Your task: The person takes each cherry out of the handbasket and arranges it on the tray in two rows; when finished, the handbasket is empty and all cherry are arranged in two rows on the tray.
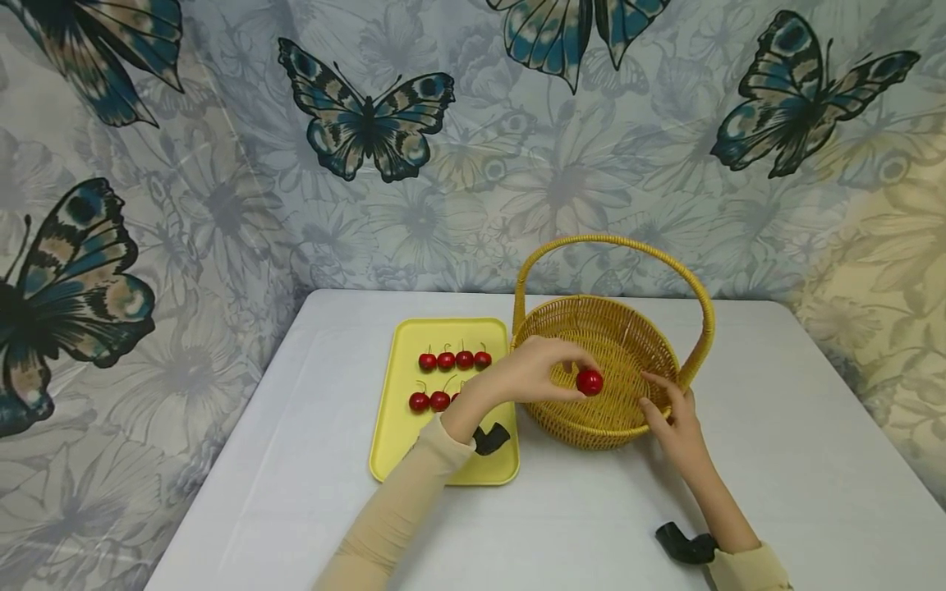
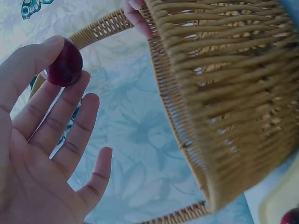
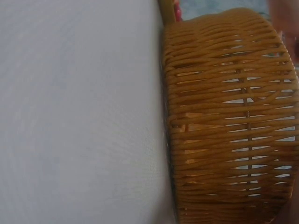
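My left hand pinches a dark red cherry between thumb and fingertips, over the opening of a yellow-brown wicker basket. In the left wrist view the same cherry sits at the thumb tip, and the other fingers are spread. My right hand grips the basket's near right rim, fingers reaching over the inside. The basket stands upright with its tall hoop handle raised. Left of it, a yellow tray bears two rows of stemmed cherries; my left forearm hides part of the lower row.
The basket and tray stand side by side on a white-covered table. Behind them hangs a floral cloth with large butterflies. A black strap end sticks out at my right wrist, another black strap at my left.
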The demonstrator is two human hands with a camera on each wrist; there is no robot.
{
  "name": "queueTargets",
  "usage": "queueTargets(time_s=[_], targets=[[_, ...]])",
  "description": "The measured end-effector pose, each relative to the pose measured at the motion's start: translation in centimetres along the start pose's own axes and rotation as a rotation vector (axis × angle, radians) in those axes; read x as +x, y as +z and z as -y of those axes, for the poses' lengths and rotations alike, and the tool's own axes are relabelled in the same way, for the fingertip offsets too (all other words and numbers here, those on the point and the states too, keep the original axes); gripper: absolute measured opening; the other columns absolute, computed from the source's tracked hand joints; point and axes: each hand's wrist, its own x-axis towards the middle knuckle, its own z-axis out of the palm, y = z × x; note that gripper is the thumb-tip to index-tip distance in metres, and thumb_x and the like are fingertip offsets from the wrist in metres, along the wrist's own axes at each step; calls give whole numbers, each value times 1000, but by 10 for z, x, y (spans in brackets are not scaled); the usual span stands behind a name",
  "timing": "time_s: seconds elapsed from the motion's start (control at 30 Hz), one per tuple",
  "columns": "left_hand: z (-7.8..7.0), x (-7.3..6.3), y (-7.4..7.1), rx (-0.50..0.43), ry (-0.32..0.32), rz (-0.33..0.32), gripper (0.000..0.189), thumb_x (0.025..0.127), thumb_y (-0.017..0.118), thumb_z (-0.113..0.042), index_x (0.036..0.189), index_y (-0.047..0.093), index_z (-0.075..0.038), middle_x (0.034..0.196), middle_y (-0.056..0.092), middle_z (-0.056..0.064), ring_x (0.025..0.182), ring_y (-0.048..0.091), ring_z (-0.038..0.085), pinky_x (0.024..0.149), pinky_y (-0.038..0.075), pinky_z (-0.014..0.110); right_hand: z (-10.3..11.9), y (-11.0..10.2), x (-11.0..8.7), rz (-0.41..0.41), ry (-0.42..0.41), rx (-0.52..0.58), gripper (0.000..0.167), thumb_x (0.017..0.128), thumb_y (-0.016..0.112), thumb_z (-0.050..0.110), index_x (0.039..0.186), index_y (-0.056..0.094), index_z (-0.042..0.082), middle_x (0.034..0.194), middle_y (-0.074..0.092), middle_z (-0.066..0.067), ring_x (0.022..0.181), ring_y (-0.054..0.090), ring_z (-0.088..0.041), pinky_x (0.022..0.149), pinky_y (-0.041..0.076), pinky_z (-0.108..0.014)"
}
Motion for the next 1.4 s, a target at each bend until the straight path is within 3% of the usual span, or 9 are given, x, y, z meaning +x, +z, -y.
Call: queueTargets(time_s=[0.23,0.4,0.57,0.7,1.0,1.13,1.27,1.4], targets=[[10,-18,1,-43,21,-82,36,85,67,-30,120,60,-21,118,60,-13,101,52,-4,89,42,18,-2,-1,-1,5,-1,-1,45,97,45,23,138,37,6,142,10,-37,122,23,-62,78,30,-78],[13,-34,-1,-35,-41,-96,34,86,65,-36,118,61,-27,118,59,-17,107,50,-3,95,37,25,-3,0,-1,3,-1,-2,45,97,45,23,138,37,6,142,10,-37,122,23,-62,77,31,-77],[18,-47,0,-40,-55,-106,33,86,65,-36,118,61,-27,117,59,-17,112,50,0,98,36,28,-2,0,-2,7,3,-8,46,98,44,24,139,36,7,143,9,-37,122,24,-59,75,36,-71],[23,-56,3,-72,-63,-117,34,86,65,-34,119,61,-25,117,60,-14,110,51,0,96,39,25,-1,-1,-2,7,-5,-12,45,98,43,24,139,36,6,142,9,-37,121,25,-58,73,37,-64],[42,-83,6,-168,-131,-134,35,85,68,-30,119,62,-22,116,60,-12,112,51,4,99,39,25,0,-1,-2,16,-1,-6,46,98,43,24,139,36,6,142,9,-37,122,24,-60,74,37,-68],[51,-94,6,-189,-154,-147,36,84,69,-27,118,63,-21,115,62,-10,110,53,6,98,41,28,-1,-1,-1,9,-7,-15,45,98,44,23,139,37,6,141,10,-37,120,27,-58,70,40,-60],[58,-101,8,-140,-200,-134,36,83,70,-24,118,63,-19,114,63,-9,107,53,9,94,45,32,-3,0,0,10,-9,-16,45,98,44,22,139,36,6,142,9,-36,121,26,-59,72,40,-63],[63,-105,9,-51,-236,-112,35,83,70,-23,118,64,-18,113,62,-6,108,53,12,91,45,33,-3,0,0,13,-3,-18,45,98,44,22,140,36,7,143,9,-36,119,28,-54,69,41,-55]])
